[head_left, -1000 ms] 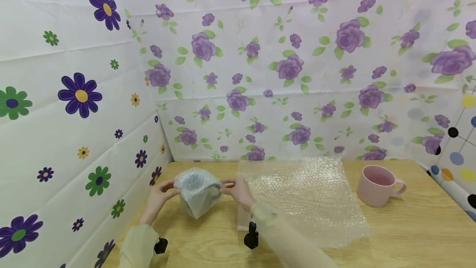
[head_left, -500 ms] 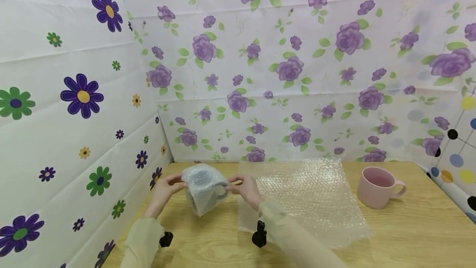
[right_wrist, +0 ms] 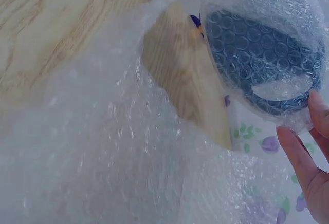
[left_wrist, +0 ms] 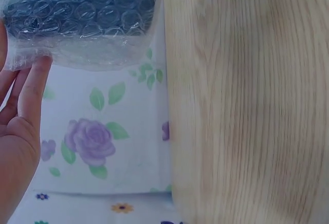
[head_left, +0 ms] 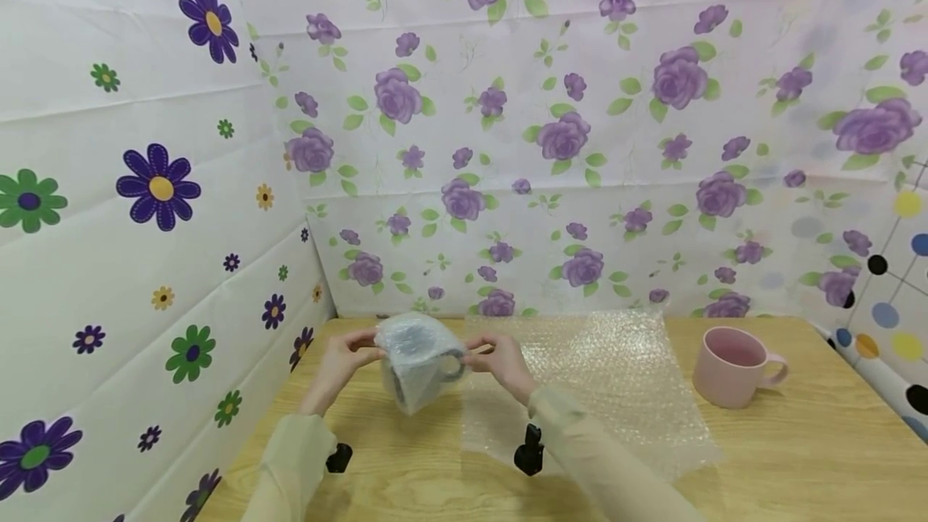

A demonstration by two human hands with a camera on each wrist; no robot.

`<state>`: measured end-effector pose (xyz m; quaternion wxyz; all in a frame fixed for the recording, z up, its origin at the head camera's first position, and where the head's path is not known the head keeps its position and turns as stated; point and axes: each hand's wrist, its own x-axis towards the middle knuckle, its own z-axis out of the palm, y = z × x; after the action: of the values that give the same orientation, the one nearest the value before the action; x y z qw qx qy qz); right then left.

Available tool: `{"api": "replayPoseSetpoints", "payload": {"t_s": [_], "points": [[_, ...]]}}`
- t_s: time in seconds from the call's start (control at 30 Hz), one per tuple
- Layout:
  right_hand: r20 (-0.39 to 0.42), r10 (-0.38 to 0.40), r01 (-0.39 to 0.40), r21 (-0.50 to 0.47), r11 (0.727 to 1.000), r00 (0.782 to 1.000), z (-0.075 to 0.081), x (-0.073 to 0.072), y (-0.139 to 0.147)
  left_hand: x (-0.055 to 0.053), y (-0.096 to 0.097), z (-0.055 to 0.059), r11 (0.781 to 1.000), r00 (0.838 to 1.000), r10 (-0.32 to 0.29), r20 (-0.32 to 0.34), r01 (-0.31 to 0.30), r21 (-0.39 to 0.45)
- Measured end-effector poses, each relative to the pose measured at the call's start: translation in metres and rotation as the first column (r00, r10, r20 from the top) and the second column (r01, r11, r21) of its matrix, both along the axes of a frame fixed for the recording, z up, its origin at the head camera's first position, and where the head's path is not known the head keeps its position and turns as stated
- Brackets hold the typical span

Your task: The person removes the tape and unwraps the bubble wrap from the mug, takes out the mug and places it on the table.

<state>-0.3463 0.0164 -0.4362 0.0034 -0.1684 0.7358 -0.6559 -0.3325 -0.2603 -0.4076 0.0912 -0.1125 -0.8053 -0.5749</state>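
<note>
A blue-grey mug wrapped in bubble wrap point(head_left: 420, 361) is held up between both hands over the left part of the table, tilted. My left hand point(head_left: 342, 364) pinches the wrap at its left side. On the handle side, my right hand point(head_left: 502, 361) pinches it between thumb and fingers. The right wrist view shows the handle loop of the wrapped mug point(right_wrist: 247, 54) through the plastic, with the fingertips of the right hand point(right_wrist: 311, 157) at that end. Bubbles cover the wrapped mug point(left_wrist: 87, 11) in the left wrist view, above the left hand point(left_wrist: 23, 126).
A flat sheet of bubble wrap point(head_left: 594, 393) lies mid-table, partly under the right forearm. To its right stands a pink mug point(head_left: 728, 369), handle pointing right. Flower-patterned cloth walls point(head_left: 522, 143) close off the back and left of the wooden table point(head_left: 406, 474).
Both hands have carried the wrapped mug to the right and slightly up, toward the bubble wrap sheet. The sheet and the pink mug have stayed in place.
</note>
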Motion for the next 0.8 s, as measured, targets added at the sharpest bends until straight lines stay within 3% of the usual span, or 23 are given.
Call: {"api": "replayPoseSetpoints", "payload": {"t_s": [0.17,0.43,0.8], "points": [[-0.015,-0.01,0.011,0.023,1.0,1.0,0.004,0.0,0.013,-0.003,0.012,0.002,1.0,1.0,-0.007,-0.017,0.007,-0.003],[-0.017,-0.041,0.041,-0.018,0.999,0.999,0.003,-0.003,0.033,-0.009,0.034,0.008,0.999,0.999,-0.03,-0.021,0.029,-0.031],[-0.009,-0.081,0.081,0.017,0.997,0.997,0.004,-0.002,0.068,-0.014,0.069,0.004,0.999,0.998,-0.008,-0.057,0.005,-0.038]]}}
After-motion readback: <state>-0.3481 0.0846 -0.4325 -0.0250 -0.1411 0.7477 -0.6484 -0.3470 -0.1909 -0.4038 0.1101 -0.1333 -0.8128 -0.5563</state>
